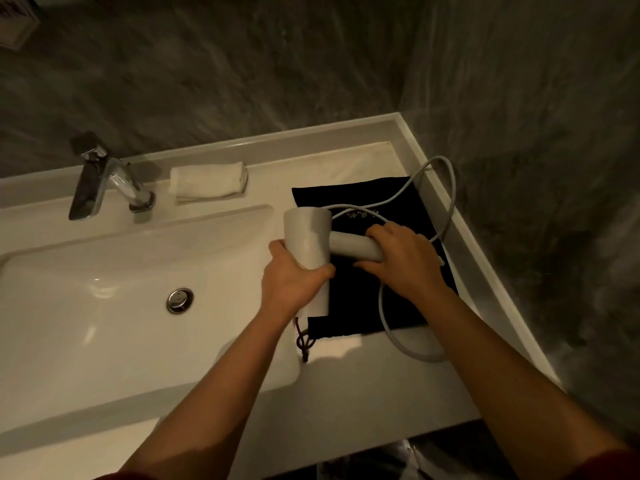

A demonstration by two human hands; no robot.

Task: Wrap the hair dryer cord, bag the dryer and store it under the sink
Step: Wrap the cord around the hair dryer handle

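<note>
Dryer barrel in left grip, handle in right grip, above black bag

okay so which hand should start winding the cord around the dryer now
Probably the right hand. It sits at the handle end of the hair dryer, where the loose cord trails off to that side, while the left hand grips the barrel and can steady it.

Two bare forearms come in from the bottom edge, no watch, rings or bracelets that I can make out. Left hand and right hand are both ungloved. Dark red sleeves just peek in at the bottom corners, pushed up near the elbows. Nails look short, but it's pretty dim.
</note>
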